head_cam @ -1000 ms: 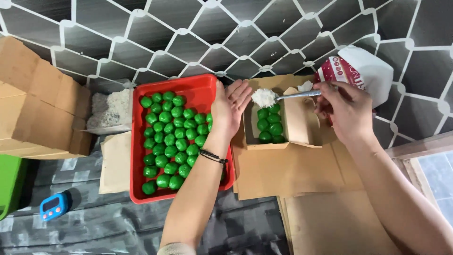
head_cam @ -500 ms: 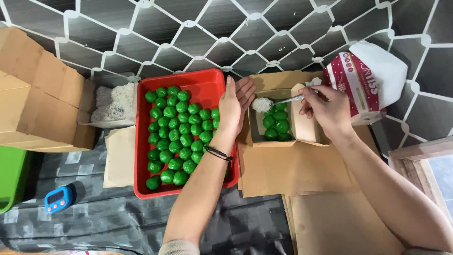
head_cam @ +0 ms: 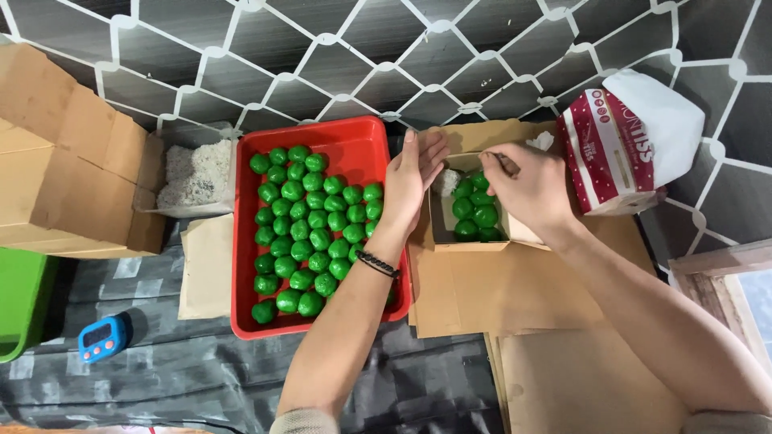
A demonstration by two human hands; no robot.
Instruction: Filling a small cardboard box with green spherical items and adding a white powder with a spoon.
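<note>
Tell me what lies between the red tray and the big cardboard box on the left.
In the head view, an open container of white shreds sits between the red tray and the big cardboard box, with a flat tan paper piece just below it.

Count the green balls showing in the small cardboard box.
6 green balls show in the small cardboard box, in two columns between the left hand and right hand. More may be hidden beneath the right hand.

Head view, sole camera: worn on the person's head, looking steeply down from above, facing toward the dark tiled wall [head_cam: 338,56] at frame top. Range: close, taking in both forearms entering from the bottom edge and the work surface. No second view is sharing the scene.
</note>
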